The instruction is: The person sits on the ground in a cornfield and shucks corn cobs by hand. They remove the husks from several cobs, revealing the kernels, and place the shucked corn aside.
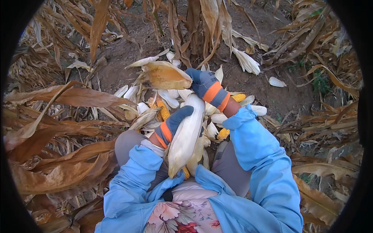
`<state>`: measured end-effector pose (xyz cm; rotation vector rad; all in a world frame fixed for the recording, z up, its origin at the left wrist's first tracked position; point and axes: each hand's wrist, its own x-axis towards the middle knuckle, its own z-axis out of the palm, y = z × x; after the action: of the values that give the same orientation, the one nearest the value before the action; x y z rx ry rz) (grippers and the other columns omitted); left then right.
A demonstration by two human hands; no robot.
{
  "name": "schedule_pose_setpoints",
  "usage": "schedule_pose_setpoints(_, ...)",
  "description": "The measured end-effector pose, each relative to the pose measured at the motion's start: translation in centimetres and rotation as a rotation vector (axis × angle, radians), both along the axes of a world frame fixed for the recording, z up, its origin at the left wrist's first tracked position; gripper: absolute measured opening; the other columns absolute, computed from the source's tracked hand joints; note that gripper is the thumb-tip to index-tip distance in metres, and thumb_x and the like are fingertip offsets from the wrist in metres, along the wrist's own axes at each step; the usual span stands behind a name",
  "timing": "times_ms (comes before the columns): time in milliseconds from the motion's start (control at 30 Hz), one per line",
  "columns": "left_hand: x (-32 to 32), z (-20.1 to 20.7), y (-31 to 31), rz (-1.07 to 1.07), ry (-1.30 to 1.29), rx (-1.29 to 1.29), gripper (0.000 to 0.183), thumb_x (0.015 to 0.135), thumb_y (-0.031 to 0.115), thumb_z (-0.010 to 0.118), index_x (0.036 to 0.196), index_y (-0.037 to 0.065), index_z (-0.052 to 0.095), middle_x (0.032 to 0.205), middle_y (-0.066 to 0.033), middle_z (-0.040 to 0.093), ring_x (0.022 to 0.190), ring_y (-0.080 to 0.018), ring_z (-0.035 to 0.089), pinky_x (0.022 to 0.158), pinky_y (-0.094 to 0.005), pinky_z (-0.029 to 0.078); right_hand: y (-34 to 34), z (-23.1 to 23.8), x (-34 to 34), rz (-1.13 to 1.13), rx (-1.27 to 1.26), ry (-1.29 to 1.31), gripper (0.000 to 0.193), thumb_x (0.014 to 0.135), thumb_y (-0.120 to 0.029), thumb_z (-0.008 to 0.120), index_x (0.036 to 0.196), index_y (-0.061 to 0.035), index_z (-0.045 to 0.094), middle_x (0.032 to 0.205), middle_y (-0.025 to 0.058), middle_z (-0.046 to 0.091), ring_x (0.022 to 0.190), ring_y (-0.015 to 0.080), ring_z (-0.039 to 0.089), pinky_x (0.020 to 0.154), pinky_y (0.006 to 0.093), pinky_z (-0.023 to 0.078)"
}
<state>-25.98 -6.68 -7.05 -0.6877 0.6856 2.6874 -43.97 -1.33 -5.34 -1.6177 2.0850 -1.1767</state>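
A corn ear in its pale husk (pixel 186 136) stands tilted in front of my lap, tip pointing away. My left hand (pixel 175 122), in a blue glove with orange cuff stripes, wraps around the middle of the ear. My right hand (pixel 204 83), gloved the same way, grips the husk at the ear's far tip. Both sleeves are light blue. A bit of yellow kernel shows at the ear's lower end (pixel 186 173).
Husked yellow cobs (pixel 163 110) and loose white husk leaves (pixel 173 97) lie in a pile on bare soil ahead. Dry brown corn stalks and leaves (pixel 66 97) crowd the left, right and far sides. My grey-trousered knees (pixel 126 141) flank the ear.
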Motion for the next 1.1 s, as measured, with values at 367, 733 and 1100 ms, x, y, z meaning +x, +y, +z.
schedule_pose_setpoints(367,-2.3,-0.4,0.0,0.049,0.331,-0.742,0.066,0.075,0.033,0.068,0.125,0.001,0.039,0.111,-0.0095,0.054,0.097,-0.0182,0.053,0.084,-0.0311,0.045,-1.5,-1.3,0.2,-0.384,-0.258,-0.786,0.021,0.08,-0.004,0.06,0.102,-0.0048,0.06,0.069,0.003,0.059,0.054,0.009,0.053,0.047,0.025,0.043)
schedule_pose_setpoints(733,-2.5,-0.9,-0.3,0.107,0.308,-0.798,0.067,0.074,0.032,0.069,0.125,-0.002,0.04,0.115,-0.0103,0.052,0.101,-0.0177,0.05,0.089,-0.0303,0.042,-2.1,-1.1,-0.4,-0.521,-0.479,-1.333,0.014,0.08,-0.004,0.061,0.091,0.0001,0.053,0.061,0.0129,0.056,0.044,0.0263,0.054,0.037,0.0374,0.045)
schedule_pose_setpoints(1100,-2.0,-1.8,-0.3,-0.015,0.308,-0.749,0.067,0.077,0.032,0.066,0.129,0.001,0.037,0.115,-0.0088,0.052,0.101,-0.0169,0.05,0.088,-0.0306,0.042,-1.8,-1.3,1.2,-0.287,-0.317,-0.428,0.01,0.085,-0.005,0.052,0.09,-0.001,0.059,0.066,0.0045,0.059,0.056,0.0118,0.053,0.05,0.0255,0.043)
